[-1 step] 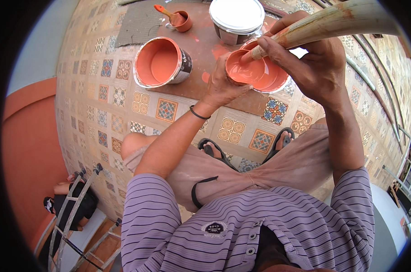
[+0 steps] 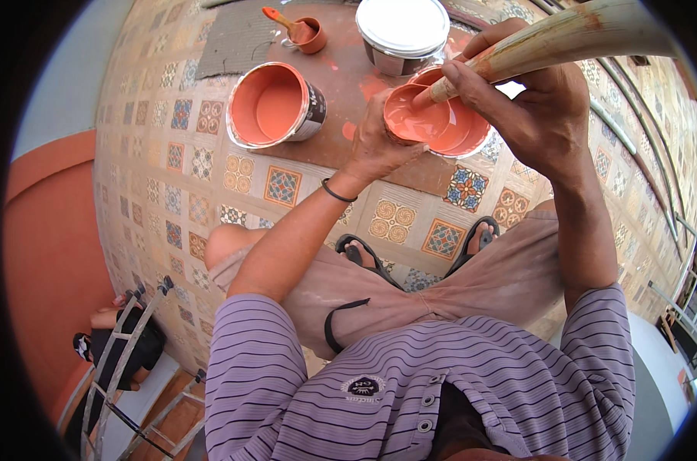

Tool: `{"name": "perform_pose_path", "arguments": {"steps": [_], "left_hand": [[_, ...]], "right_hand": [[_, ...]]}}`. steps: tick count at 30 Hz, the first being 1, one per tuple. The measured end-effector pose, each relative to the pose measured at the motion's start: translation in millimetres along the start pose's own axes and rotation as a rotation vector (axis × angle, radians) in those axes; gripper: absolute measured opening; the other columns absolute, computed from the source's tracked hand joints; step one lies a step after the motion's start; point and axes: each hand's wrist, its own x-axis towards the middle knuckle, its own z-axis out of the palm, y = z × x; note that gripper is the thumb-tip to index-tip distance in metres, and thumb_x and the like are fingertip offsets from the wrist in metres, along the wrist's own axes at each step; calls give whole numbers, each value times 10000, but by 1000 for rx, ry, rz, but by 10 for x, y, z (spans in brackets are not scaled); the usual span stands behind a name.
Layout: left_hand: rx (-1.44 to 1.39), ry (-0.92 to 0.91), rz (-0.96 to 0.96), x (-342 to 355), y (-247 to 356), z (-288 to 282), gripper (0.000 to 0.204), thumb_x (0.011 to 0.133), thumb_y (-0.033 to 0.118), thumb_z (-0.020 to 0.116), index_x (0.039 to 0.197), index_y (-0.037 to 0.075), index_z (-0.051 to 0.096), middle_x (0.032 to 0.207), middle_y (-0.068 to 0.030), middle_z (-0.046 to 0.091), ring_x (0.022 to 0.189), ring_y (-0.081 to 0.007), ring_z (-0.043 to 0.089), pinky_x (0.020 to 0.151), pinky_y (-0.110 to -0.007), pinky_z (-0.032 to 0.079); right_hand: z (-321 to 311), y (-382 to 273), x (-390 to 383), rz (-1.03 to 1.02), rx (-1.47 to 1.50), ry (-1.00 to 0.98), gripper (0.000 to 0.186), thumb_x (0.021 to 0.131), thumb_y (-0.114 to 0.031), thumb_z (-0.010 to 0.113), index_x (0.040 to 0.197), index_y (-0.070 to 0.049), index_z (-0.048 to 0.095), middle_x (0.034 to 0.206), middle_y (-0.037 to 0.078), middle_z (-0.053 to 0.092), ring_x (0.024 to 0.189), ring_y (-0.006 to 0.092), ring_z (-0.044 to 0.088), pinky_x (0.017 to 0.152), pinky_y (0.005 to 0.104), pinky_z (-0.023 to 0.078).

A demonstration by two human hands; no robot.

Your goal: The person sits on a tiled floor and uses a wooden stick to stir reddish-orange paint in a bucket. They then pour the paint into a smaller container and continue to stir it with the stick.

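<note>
My left hand (image 2: 375, 142) holds a small round cup (image 2: 413, 115) full of orange paint, tilted over a wider paint-filled tub (image 2: 467, 134) on the floor. My right hand (image 2: 533, 107) grips a thick pale wooden stick (image 2: 563, 34), and its tip dips into the cup's paint. To the left an open paint can (image 2: 275, 104) stands with orange paint inside. Behind the tub is a can with a white lid (image 2: 402, 31).
A small orange pot with a brush (image 2: 306, 34) and a grey mat (image 2: 233, 38) lie at the back. The floor is patterned tile (image 2: 172, 177), smeared orange under the cans. An orange wall (image 2: 49, 230) and a metal ladder (image 2: 125, 361) are at left, railings (image 2: 671, 223) at right.
</note>
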Motion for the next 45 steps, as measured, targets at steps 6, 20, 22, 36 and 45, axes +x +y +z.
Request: {"name": "perform_pose_path", "arguments": {"steps": [6,20,22,36,45], "left_hand": [[62,-18,27,-5,9,-42,1014,740,172,1056,1559,71,466,1509,-167,647,1391,-328,676,1125,-457,602],[-79,-25,-62,41,-14,-33,1002,756,177,1055,1559,62,467,1515,-168,639,1401,-323,666,1143,-456,591],[-131,-28,-120,33,-6,-28,1004,756,175,1056,1560,60,466,1514,-167,640,1400,-322,667,1142,-455,592],[-75,-37,2,65,12,-43,1026,742,163,1056,1567,60,454,1519,-171,641,1412,-323,664,1152,-457,592],[-42,-26,-45,62,41,-46,1004,741,143,1050,1557,61,470,1524,-165,631,1413,-319,659,1162,-457,584]], "right_hand": [[10,7,-45,115,107,-31,120,988,12,864,1062,54,779,1072,85,776,963,170,811,781,278,653],[42,62,-23,20,116,8,148,989,15,861,1115,52,790,1100,102,774,994,179,813,811,290,672],[44,58,-1,23,97,58,152,988,14,863,1115,50,789,1101,99,774,988,175,810,815,292,668],[2,29,17,-10,-41,-26,150,978,-2,879,1091,55,798,1095,97,784,957,179,814,782,286,660],[24,23,-4,12,-21,19,131,973,6,880,1060,52,793,1067,82,783,944,172,809,772,283,653]]}}
